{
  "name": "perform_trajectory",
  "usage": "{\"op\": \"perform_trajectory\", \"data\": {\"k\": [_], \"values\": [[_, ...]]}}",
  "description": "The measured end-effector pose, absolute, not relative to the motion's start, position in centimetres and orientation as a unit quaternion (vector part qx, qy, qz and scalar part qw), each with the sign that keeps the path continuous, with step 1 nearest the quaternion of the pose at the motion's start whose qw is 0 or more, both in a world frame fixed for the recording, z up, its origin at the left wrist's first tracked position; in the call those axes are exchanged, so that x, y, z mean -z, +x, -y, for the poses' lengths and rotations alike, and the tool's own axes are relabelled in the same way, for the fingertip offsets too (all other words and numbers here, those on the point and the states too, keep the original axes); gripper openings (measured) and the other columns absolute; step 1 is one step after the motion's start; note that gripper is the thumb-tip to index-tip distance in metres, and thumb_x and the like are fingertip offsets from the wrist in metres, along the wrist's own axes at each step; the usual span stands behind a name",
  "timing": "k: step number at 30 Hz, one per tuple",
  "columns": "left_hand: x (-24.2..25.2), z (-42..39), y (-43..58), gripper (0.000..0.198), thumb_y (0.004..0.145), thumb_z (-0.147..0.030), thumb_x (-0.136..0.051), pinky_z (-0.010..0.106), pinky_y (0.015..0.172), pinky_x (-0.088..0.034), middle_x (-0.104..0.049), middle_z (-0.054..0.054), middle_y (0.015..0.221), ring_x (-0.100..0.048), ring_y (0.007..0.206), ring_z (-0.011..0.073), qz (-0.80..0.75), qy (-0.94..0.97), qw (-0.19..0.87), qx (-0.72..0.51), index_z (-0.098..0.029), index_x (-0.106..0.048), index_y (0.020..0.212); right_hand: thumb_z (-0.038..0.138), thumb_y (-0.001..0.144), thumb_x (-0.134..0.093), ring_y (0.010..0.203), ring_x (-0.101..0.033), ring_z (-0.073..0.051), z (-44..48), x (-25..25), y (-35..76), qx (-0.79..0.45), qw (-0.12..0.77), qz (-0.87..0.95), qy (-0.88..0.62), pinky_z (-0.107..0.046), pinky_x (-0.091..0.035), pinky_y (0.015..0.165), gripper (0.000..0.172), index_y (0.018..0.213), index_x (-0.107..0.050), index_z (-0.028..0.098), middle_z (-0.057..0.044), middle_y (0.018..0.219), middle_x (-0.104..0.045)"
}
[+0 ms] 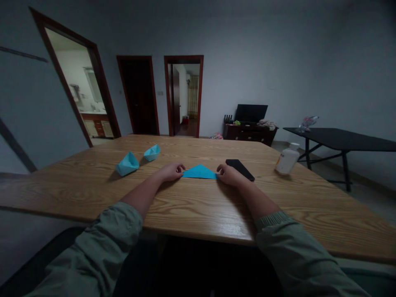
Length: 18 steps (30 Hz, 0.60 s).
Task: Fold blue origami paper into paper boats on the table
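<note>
Blue paper (200, 172), ends obscured by left hand (171, 171) and right hand (230, 175)

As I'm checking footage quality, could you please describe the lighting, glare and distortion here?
Head view: dim room, with the left doorway brighter; head view: pale sheen on the wooden table near its front edge, soft shadow beside the nearer paper boat; head view: wide-angle stretch, the left doorway leaning; head view: folded blue paper stands out clearly.

There are two hands (170, 171) (229, 174), two sleeves (119, 222) (289, 237) and one folded sheet (199, 172); two boats (128, 164) (152, 153), one black slab (239, 168) and one bottle (287, 160). Tables (198, 210) (340, 138) number two; door frames (104, 90) (134, 57) (201, 95), three; one cabinet (247, 133); one screen (252, 112).
</note>
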<state>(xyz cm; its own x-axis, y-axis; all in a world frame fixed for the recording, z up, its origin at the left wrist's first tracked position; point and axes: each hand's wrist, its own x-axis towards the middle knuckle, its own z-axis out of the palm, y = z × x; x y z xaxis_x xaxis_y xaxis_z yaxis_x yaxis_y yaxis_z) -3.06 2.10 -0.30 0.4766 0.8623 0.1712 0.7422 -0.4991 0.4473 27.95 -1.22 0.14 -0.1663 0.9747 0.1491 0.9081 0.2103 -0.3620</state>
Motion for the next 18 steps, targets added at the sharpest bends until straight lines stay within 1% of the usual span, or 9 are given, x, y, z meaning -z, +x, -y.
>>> {"op": "perform_trajectory", "data": {"k": [2,4,6,8,10,11,14,16,18], "values": [[0.5,-2.0,-2.8,0.041,0.077,-0.033,-0.053,0.025,0.072,-0.045,-0.069,0.005,0.096,-0.061,0.082,0.0168,-0.459,0.858,0.135,-0.187,-0.021,-0.062,0.115,0.021,0.077,-0.059,0.075,-0.061,-0.016,1.3,0.0,27.7,-0.081,0.173,0.768,-0.612,-0.022,-0.041,0.063,0.033,0.110,-0.062,0.017,-0.006,0.090,-0.069],[0.7,-1.7,-2.4,0.041,0.081,-0.037,-0.051,0.028,0.085,-0.043,-0.066,0.006,0.111,-0.060,0.099,0.0202,-0.436,0.877,0.114,-0.167,-0.023,-0.062,0.118,0.021,0.080,-0.055,0.086,-0.062,-0.018,1.6,0.1,27.0,-0.051,0.166,0.786,-0.593,-0.024,-0.043,0.074,0.034,0.113,-0.062,0.018,-0.009,0.099,-0.068],[1.0,-1.4,-1.8,0.048,0.084,-0.046,-0.048,0.032,0.100,-0.036,-0.057,0.008,0.131,-0.050,0.120,0.0244,-0.417,0.893,0.102,-0.135,-0.024,-0.058,0.124,0.026,0.085,-0.051,0.102,-0.059,-0.021,2.0,0.3,25.9,-0.024,0.153,0.812,-0.563,-0.029,-0.040,0.089,0.036,0.118,-0.062,0.019,-0.012,0.114,-0.064],[1.2,-1.1,-1.0,0.061,0.084,-0.056,-0.044,0.037,0.108,-0.027,-0.042,0.010,0.145,-0.036,0.134,0.0279,-0.416,0.898,0.103,-0.100,-0.022,-0.048,0.135,0.038,0.089,-0.046,0.119,-0.051,-0.026,2.4,0.6,24.7,-0.018,0.129,0.836,-0.533,-0.038,-0.033,0.102,0.042,0.126,-0.057,0.022,-0.012,0.131,-0.055],[1.5,-0.9,-0.3,0.071,0.084,-0.062,-0.041,0.041,0.110,-0.022,-0.032,0.012,0.150,-0.028,0.138,0.0298,-0.429,0.894,0.105,-0.081,-0.020,-0.038,0.142,0.049,0.090,-0.040,0.130,-0.039,-0.031,2.6,1.0,23.6,-0.031,0.100,0.847,-0.521,-0.047,-0.023,0.108,0.054,0.135,-0.049,0.021,-0.014,0.143,-0.043],[1.7,-0.9,-0.1,0.074,0.084,-0.063,-0.040,0.042,0.110,-0.022,-0.031,0.013,0.150,-0.027,0.139,0.0301,-0.435,0.891,0.105,-0.079,-0.019,-0.036,0.143,0.054,0.090,-0.038,0.134,-0.034,-0.032,2.7,1.2,23.3,-0.041,0.090,0.849,-0.520,-0.048,-0.020,0.109,0.062,0.139,-0.043,0.018,-0.016,0.146,-0.037],[1.8,-0.9,0.2,0.073,0.085,-0.061,-0.040,0.041,0.109,-0.024,-0.032,0.016,0.149,-0.030,0.138,0.0297,-0.449,0.883,0.104,-0.090,-0.016,-0.035,0.143,0.065,0.087,-0.034,0.140,-0.022,-0.032,2.7,1.6,22.7,-0.067,0.083,0.848,-0.520,-0.048,-0.015,0.112,0.079,0.147,-0.028,0.013,-0.020,0.151,-0.024],[1.8,-1.0,0.2,0.071,0.085,-0.058,-0.041,0.039,0.108,-0.026,-0.034,0.016,0.148,-0.032,0.136,0.0293,-0.457,0.879,0.099,-0.095,-0.014,-0.037,0.141,0.067,0.086,-0.035,0.141,-0.020,-0.031,2.6,1.6,22.8,-0.075,0.090,0.845,-0.521,-0.046,-0.014,0.112,0.084,0.148,-0.023,0.012,-0.019,0.152,-0.022],[1.8,-1.0,0.1,0.066,0.086,-0.054,-0.041,0.037,0.107,-0.028,-0.038,0.016,0.146,-0.036,0.134,0.0280,-0.458,0.879,0.088,-0.104,-0.013,-0.040,0.139,0.067,0.085,-0.037,0.141,-0.021,-0.030,2.6,1.6,22.9,-0.076,0.100,0.842,-0.525,-0.044,-0.015,0.113,0.085,0.148,-0.022,0.013,-0.018,0.152,-0.024]]}}
